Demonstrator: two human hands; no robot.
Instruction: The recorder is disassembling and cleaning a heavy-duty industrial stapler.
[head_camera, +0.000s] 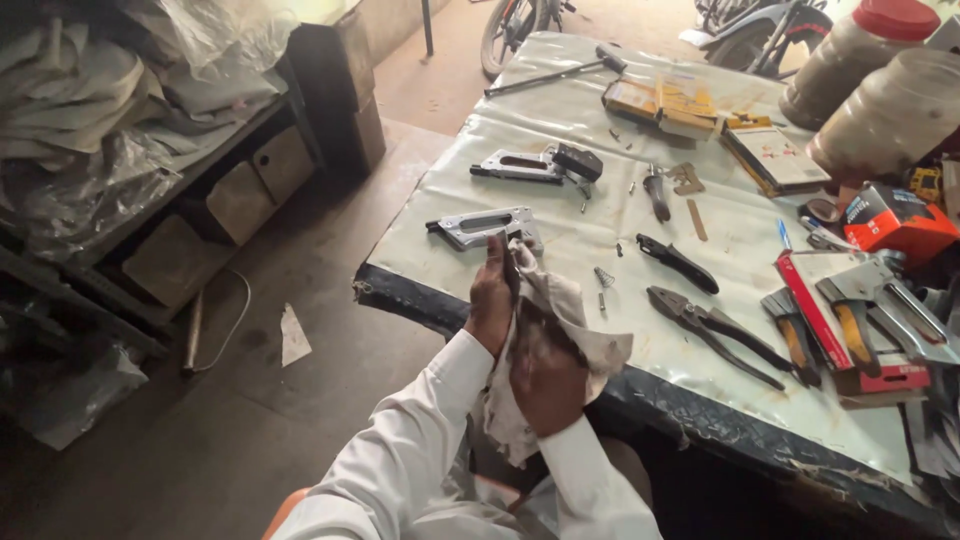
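Two hands at work over the near edge of the desk (560, 235), which is covered in pale sheeting and crowded with tools. Largest first: two big plastic jars (880, 90) at the far right, then boxes of staples (665, 103), two staple guns (487, 227) toward the left, pliers (712, 330) at the right. Left hand (490, 300) grasps a thin dark metal part (507, 268), upright, just in front of the nearer gun. Right hand (548, 375) is clenched around a stained rag (560, 330), pressed against that part. Judging by this, the wiping step is in hand; the next move calls for a firm pinch while the rag slides along the strip. A small spring (603, 276) lies loose nearby.
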